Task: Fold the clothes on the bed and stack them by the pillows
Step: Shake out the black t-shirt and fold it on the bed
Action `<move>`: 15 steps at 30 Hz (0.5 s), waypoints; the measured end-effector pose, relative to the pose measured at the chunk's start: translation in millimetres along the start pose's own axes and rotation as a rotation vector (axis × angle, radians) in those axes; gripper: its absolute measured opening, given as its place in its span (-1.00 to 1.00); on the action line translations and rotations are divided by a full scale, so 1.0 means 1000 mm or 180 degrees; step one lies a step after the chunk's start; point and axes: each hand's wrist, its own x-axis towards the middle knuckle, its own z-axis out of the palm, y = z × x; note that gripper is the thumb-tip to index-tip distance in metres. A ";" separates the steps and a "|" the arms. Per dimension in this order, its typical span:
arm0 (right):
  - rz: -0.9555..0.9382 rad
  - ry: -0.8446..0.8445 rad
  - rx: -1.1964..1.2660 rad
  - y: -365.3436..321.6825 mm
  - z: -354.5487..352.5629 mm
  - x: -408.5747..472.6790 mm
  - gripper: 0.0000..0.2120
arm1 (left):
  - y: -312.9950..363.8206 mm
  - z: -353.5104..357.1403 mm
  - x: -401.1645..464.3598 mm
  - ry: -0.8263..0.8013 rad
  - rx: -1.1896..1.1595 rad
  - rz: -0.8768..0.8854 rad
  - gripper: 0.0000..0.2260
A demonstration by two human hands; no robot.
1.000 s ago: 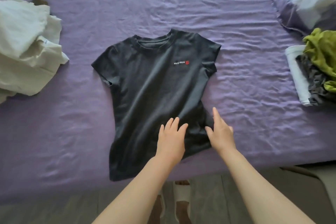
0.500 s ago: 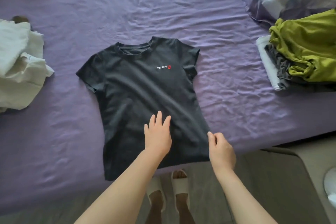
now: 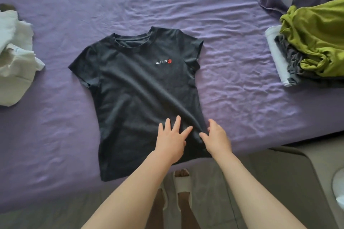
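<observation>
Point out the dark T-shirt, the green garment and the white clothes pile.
dark T-shirt point(image 3: 137, 87), head view, middle of its chest.
green garment point(image 3: 316, 39), head view, its top fold.
white clothes pile point(image 3: 13, 72), head view, its crumpled middle.

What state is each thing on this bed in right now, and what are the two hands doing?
dark T-shirt: spread flat, front up, unfolded.
left hand: fingers spread, pressing the shirt's lower part.
right hand: resting at the shirt's lower side edge.
white clothes: crumpled, unfolded.
stack by the pillow: green garment on top, rumpled.
purple sheet: wrinkled.
</observation>
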 end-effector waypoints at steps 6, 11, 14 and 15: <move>-0.0179 0.0548 -0.0496 -0.003 -0.002 0.005 -0.74 | -0.003 0.008 -0.009 -0.0048 -0.0076 -0.0175 -0.43; -0.0324 0.0138 -0.0138 -0.014 -0.003 0.016 -0.54 | -0.008 0.001 -0.009 -0.0345 -0.0163 -0.0147 -0.43; -0.0051 0.0266 -0.0581 -0.007 -0.008 0.015 -0.61 | -0.012 -0.006 -0.008 -0.0446 -0.0314 -0.0226 -0.46; -0.0069 0.0351 -0.0641 -0.005 -0.009 0.014 -0.64 | -0.014 -0.007 -0.009 -0.0464 -0.0405 -0.0301 -0.46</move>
